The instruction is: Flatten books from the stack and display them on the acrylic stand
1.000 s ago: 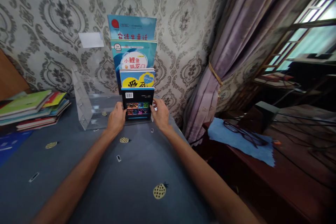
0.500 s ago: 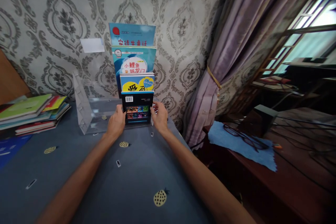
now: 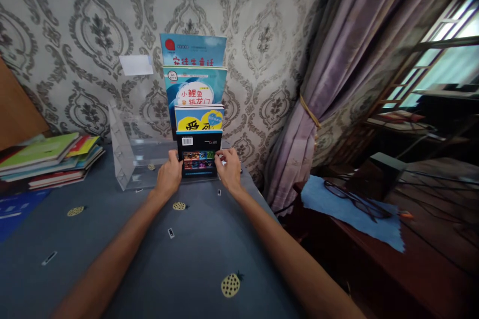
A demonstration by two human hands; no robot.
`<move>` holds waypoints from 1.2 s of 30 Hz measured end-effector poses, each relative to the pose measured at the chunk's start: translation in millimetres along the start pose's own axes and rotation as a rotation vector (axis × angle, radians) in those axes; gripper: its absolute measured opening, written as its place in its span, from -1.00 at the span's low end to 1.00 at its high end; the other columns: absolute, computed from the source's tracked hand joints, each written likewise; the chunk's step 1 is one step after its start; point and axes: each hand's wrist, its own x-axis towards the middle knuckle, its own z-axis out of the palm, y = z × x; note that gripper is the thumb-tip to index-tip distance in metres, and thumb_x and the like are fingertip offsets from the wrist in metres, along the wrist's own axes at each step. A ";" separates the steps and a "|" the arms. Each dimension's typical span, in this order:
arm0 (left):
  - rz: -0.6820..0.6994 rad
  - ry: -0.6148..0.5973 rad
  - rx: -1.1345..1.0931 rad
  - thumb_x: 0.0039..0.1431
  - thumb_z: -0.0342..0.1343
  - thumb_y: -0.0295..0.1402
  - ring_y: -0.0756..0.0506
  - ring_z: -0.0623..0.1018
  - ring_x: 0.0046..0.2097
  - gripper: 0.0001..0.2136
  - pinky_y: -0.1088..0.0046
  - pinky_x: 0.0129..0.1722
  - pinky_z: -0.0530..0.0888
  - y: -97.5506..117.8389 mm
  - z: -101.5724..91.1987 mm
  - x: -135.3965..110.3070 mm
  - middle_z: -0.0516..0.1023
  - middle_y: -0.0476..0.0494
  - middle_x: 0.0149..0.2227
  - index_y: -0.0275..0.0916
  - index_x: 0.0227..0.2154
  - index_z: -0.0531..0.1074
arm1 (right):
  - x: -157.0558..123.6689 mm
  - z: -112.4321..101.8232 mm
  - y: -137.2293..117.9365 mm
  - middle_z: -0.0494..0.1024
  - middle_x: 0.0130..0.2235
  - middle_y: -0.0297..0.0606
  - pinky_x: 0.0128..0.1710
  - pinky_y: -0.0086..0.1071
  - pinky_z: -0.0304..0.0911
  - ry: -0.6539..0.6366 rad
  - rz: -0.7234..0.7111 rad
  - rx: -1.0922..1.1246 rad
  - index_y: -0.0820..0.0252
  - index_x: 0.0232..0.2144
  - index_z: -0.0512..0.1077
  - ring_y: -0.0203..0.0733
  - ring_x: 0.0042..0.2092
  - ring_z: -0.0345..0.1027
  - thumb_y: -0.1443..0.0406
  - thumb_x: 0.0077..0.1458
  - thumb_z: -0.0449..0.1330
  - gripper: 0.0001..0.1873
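A clear acrylic stepped rack (image 3: 127, 159) stands against the patterned wall on a blue cloth table. Its right column holds several upright books; the front one is a black book (image 3: 198, 152) with a barcode and coloured pictures. My left hand (image 3: 169, 177) grips this book's left edge and my right hand (image 3: 228, 169) grips its right edge, fingers curled round it. Behind it rise a yellow-covered book (image 3: 199, 118) and two blue-covered books (image 3: 194, 67). The rack's left column holds no books.
A pile of flat books (image 3: 48, 159) lies at the left on the table. To the right hang a purple curtain (image 3: 318, 89) and a dark wooden desk with glasses (image 3: 352, 199) on a blue cloth (image 3: 352, 212). A window is at far right.
The black book has sunk slightly lower in the rack's front slot, with both hands staying on its edges. The view has shifted a little.
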 end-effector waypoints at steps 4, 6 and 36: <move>-0.005 0.003 0.027 0.39 -0.11 -0.34 -0.26 0.66 -0.19 -0.81 0.32 -0.25 0.45 -0.6 1.6 -0.5 0.63 -0.32 -0.19 -0.23 0.01 0.17 | -0.8 1.4 0.5 0.43 -0.25 -0.19 -0.24 -0.23 0.35 0.016 -0.006 0.018 0.13 -0.27 0.55 -0.10 -0.26 0.39 0.26 0.15 0.08 -0.75; 0.006 0.017 0.034 0.39 -0.11 -0.34 -0.25 0.65 -0.21 -0.82 0.33 -0.26 0.45 -1.6 3.0 -0.8 0.63 -0.30 -0.19 -0.22 -0.01 0.18 | -0.9 2.2 1.3 0.44 -0.26 -0.20 -0.24 -0.23 0.35 0.023 -0.003 0.023 0.12 -0.26 0.57 -0.09 -0.25 0.40 0.26 0.15 0.08 -0.74; -0.024 -0.051 0.092 0.44 -0.14 -0.28 -0.27 0.65 -0.11 -0.78 0.31 -0.23 0.45 3.0 -4.8 -5.3 0.62 -0.32 -0.12 -0.25 0.04 0.14 | -2.6 2.4 -1.7 0.45 -0.24 -0.21 -0.26 -0.29 0.34 0.031 0.015 0.013 0.15 -0.30 0.57 -0.14 -0.23 0.42 0.31 0.13 0.08 -0.75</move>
